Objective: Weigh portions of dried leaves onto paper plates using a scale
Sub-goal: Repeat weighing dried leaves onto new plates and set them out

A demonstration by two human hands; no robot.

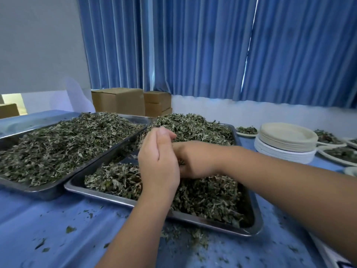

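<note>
Spillage hazard: over the steel tray (pixel 77 187) of dried leaves (pixel 116 180), left hand (pixel 158 161) curls round 1 clump; right hand (pixel 195 159) adjoins it, fingers hidden, grip indeterminate. Loose flakes may shed in transit to the paper plates (pixel 287 140).

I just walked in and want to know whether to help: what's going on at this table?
A person is gathering crumbled dried green leaves from the nearer shallow steel tray. The left hand, fingers curled, cups a clump against the right hand, whose fingers are hidden. A second steel tray sits full at left. At right, a stack of pale paper plates stands among filled plates.
</note>
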